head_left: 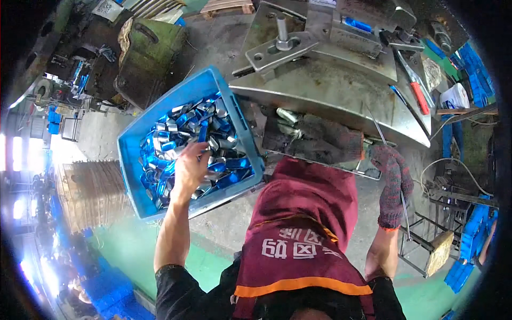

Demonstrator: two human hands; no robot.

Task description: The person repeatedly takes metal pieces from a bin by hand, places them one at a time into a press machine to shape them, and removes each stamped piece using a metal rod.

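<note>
My bare left hand [191, 164] is inside a blue plastic bin [134, 188], with its fingers curled at the lower end of a blue metal piece [204, 131]. Around it lies a heap of short, bent blue-and-silver metal pieces [226, 164]. My right hand [392, 178], in a dark knitted glove with red flecks, is closed around a long thin metal rod [405, 213]. The rod slants past the front edge of a steel machine bed [325, 88]. A dark glove or cloth [330, 140] lies on the ledge above my apron, left of my right hand.
On the machine bed are a bolted clamp plate [282, 50], a red-handled tool [420, 97] and a dark rod [409, 111]. A white tub [454, 97] stands at the right. A stool [438, 253] is at lower right, and a stacked pale bundle [90, 194] is left of the bin.
</note>
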